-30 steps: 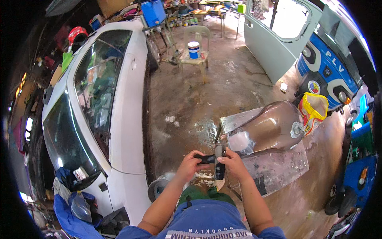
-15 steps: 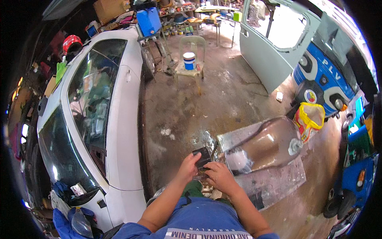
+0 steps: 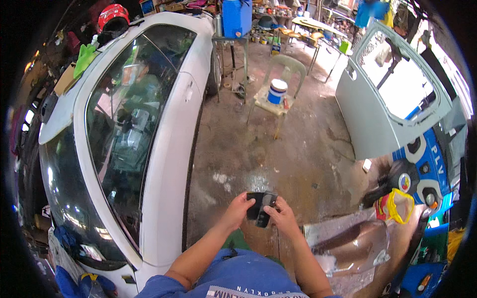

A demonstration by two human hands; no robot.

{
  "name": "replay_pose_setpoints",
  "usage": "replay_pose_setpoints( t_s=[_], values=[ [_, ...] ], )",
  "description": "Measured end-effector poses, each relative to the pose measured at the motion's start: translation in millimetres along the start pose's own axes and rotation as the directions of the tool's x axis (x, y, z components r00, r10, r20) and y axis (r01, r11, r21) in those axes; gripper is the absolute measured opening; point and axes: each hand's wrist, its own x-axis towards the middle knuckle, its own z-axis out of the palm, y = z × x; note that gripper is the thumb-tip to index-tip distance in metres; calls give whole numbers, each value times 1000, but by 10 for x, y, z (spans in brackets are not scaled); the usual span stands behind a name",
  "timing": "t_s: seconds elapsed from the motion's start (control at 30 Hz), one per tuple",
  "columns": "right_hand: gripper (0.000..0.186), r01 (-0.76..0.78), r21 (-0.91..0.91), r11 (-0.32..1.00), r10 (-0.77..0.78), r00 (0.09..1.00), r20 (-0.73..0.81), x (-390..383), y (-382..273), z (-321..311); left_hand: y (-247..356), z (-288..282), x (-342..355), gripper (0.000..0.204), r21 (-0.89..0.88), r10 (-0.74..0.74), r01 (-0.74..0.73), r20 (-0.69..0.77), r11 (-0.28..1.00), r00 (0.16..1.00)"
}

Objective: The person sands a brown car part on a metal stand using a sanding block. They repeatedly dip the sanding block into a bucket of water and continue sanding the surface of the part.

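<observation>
Both hands hold a black, flat, folded sheet point(image 3: 259, 210) that looks like sandpaper, in front of my body. My left hand point(image 3: 237, 210) pinches its left side, with the thumb on top. The right side is gripped by my right hand point(image 3: 284, 215), its thumb lying across a greyer, shinier part. The undersides of the fingers are hidden behind the sheet. To the right of my right hand, a glossy brown curved panel point(image 3: 360, 243) with whitish patches lies on a flat board point(image 3: 318, 230) on the floor.
A white car point(image 3: 166, 164) stands along my left. Ahead, a plastic chair point(image 3: 263, 99) holds a blue-and-white bucket point(image 3: 277, 92). A grey vehicle door point(image 3: 362, 116) stands upright at right, near a yellow-and-red bag point(image 3: 395, 206). A blue container point(image 3: 237, 19) sits on a stand.
The view has shifted, so the panel and board now sit lower and farther right. My hands have turned the black sheet, and my right hand has moved from its lower edge to its right side.
</observation>
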Motion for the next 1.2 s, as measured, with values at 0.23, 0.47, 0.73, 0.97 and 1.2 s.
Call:
replay_pose_setpoints(
  t_s=[0.23,0.47,0.73,0.97,1.2],
  values=[
    [24,-32,-17,999,27,977,-211,1045,-344,535,691,-229,573,40,698,432,-222,-138,681,891],
    [25,-2,313,950,51,988,-147,1632,-250,573,921,-390,1238,41,262,181,-157,-71,952,981],
    [34,36,531,847,88,975,-206,2293,-87,-31,1341,-10,2291,30,108,22,-28,59,994,998],
    [57,189,-102,977,-211,770,-602,2848,-370,-995,1561,941,3271,27,31,-13,8,156,999,988],
    [67,163,-352,922,-370,644,-670,3148,-483,-1954,1613,2057,3903,23,74,10,-35,311,997,950]
  ],
)
